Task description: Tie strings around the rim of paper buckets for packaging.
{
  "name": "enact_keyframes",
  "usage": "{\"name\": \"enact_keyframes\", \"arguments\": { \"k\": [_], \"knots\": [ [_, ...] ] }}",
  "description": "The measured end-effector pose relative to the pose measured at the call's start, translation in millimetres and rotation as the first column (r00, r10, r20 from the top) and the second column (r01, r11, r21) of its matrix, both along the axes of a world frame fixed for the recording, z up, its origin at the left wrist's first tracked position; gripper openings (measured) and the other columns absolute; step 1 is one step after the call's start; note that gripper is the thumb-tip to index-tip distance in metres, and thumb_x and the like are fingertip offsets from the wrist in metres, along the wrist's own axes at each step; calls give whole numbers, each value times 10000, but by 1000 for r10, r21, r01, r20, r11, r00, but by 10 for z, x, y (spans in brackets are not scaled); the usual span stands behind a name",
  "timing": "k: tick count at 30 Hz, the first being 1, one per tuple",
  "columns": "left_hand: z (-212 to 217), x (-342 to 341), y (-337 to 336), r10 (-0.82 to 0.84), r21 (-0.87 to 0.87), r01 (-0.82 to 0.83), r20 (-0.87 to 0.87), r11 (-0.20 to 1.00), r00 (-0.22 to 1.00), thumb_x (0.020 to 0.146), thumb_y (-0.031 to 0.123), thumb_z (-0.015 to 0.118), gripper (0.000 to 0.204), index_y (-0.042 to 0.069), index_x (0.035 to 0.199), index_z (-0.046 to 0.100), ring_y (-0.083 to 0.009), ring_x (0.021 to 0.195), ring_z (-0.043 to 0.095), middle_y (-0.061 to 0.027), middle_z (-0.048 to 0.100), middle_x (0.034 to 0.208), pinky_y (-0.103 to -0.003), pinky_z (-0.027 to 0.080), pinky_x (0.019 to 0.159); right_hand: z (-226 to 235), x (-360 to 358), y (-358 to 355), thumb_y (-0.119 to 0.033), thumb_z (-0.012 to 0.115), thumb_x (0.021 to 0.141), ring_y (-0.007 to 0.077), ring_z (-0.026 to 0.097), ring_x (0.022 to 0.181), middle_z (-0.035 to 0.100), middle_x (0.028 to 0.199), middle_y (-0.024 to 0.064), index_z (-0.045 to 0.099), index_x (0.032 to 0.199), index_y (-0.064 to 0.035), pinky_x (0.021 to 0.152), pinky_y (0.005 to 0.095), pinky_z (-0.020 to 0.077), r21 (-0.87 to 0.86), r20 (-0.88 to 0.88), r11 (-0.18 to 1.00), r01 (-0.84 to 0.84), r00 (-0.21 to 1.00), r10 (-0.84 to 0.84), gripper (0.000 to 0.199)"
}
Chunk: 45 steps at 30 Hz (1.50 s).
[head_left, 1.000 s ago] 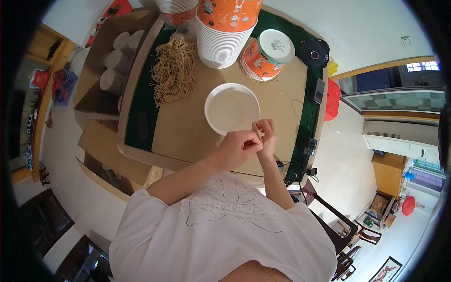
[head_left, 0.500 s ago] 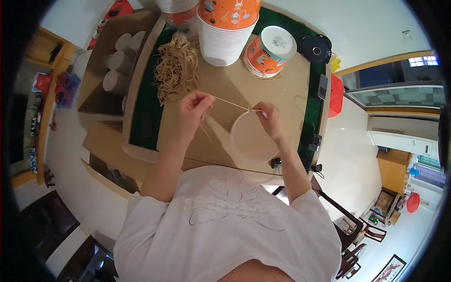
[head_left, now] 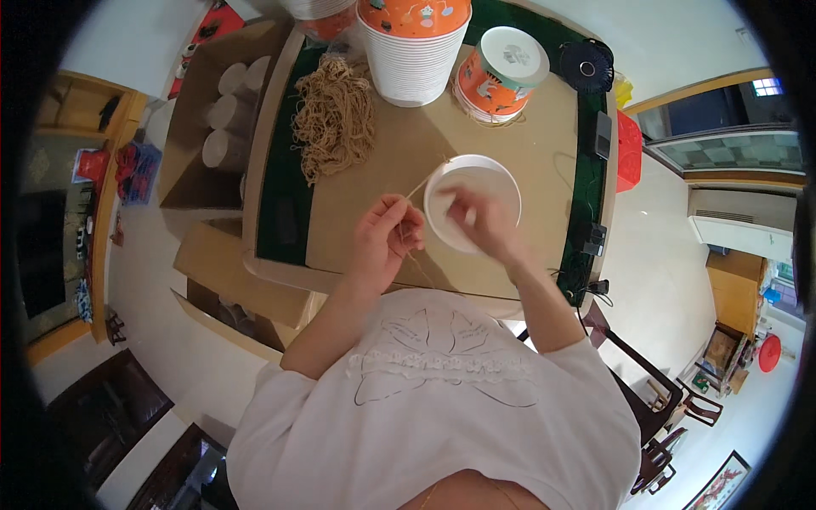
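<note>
My left hand (head_left: 389,238) is closed in a pinch on a thin tan string (head_left: 418,187). The string runs up to the rim of a white paper bucket (head_left: 515,189), and its loose end hangs below my fingers. The bucket's round opening faces up. Over that opening is my right hand (head_left: 483,223), smeared by motion, so whether its fingers grip anything is unclear. A tangled heap of tan string (head_left: 333,119) lies beyond my left hand.
A tall stack of white buckets (head_left: 416,68) stands at the back, beside an upturned orange-patterned bucket (head_left: 495,85). A small dark fan (head_left: 586,65) sits at the far right corner. An open cardboard box (head_left: 191,157) holding white cups stands left of the table.
My right hand has left the string at the rim and moved over the bucket's opening. My left hand, still pinching string, has come nearer my body. The view has shifted slightly.
</note>
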<state>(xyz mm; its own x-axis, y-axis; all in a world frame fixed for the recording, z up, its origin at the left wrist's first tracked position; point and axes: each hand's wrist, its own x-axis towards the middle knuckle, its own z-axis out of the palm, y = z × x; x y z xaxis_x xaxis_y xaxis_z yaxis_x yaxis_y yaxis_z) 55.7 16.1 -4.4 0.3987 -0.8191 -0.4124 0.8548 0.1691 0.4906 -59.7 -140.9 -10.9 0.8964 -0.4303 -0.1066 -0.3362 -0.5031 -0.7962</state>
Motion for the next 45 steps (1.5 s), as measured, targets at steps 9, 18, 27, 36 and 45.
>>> {"name": "enact_keyframes", "arguments": {
  "k": [9,18,27,36,45],
  "knots": [
    [-138,-191,51,-35,131,20,115,991,993,917,150,502,92,72,945,542,-165,726,594,-88,613,837,-325,513,705,-68,-795,574,-97,492,917,92,590,636,605,656,48,593,951,-4,603,226,480,811,-211,580,85,965,154,141],
    [-189,-505,48,-200,51,204,-77,978,977,904,138,529,102,43,940,514,-155,787,596,-91,608,878,-285,502,728,-395,-812,811,-134,498,920,138,615,791,635,839,82,502,1140,-34,708,262,500,907,-38,420,18,999,39,241],
    [-322,-507,172,-232,198,218,52,956,971,901,126,532,93,34,887,531,-121,750,577,-64,600,840,-241,486,714,-422,-956,799,-129,482,925,172,598,941,613,1009,93,538,1021,-22,839,300,491,930,-367,-155,333,812,-455,154],
    [-432,-562,260,-431,310,340,305,888,849,885,77,535,65,25,846,530,-86,681,532,-38,590,774,-216,450,656,-841,-1067,567,-132,504,920,153,595,868,613,940,51,557,920,-57,877,295,477,937,-340,-230,264,531,-776,92],
    [-592,-475,387,-461,399,328,302,856,834,875,87,563,56,34,873,548,-100,755,545,-20,575,783,-229,457,690,-959,-1139,208,-79,570,876,119,580,800,608,891,62,542,981,-50,730,214,505,978,-207,-195,74,462,-862,113]
  ]
}}
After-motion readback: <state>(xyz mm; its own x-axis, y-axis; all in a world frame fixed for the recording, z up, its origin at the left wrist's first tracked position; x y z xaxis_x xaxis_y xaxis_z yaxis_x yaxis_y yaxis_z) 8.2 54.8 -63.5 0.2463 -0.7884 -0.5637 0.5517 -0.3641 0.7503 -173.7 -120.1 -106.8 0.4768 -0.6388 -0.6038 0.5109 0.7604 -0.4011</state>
